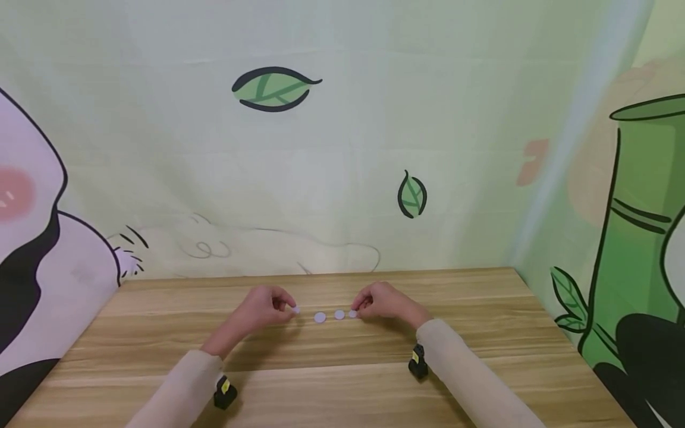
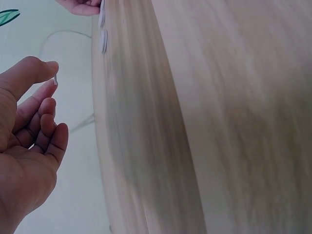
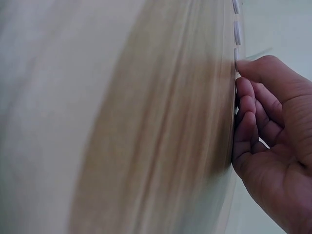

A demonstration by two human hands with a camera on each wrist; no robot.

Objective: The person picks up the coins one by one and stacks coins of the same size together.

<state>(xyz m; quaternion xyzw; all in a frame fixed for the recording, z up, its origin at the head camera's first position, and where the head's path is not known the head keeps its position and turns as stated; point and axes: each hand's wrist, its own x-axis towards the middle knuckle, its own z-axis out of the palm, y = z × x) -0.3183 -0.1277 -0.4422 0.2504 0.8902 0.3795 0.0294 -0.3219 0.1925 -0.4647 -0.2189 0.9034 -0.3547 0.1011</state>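
Between the thumb and index fingertip of my left hand (image 1: 263, 305) is a small white disc (image 2: 55, 78), pinched above the table and seen edge-on in the left wrist view. Two more white discs, a left one (image 1: 320, 318) and a middle one (image 1: 339, 315), lie flat on the wood between my hands. My right hand (image 1: 386, 301) rests low at the table and grips the edge of a third disc (image 1: 352, 314) at the right end of this row. In the right wrist view its thumb covers part of that disc (image 3: 236, 57), and the other fingers are curled.
The wood-grained table (image 1: 321, 392) runs back to a pale green cloth (image 1: 332, 148) printed with leaves. A printed panda and bamboo flank it. Black devices with yellow labels sit at the left cuff (image 1: 225, 393) and right cuff (image 1: 418, 364).
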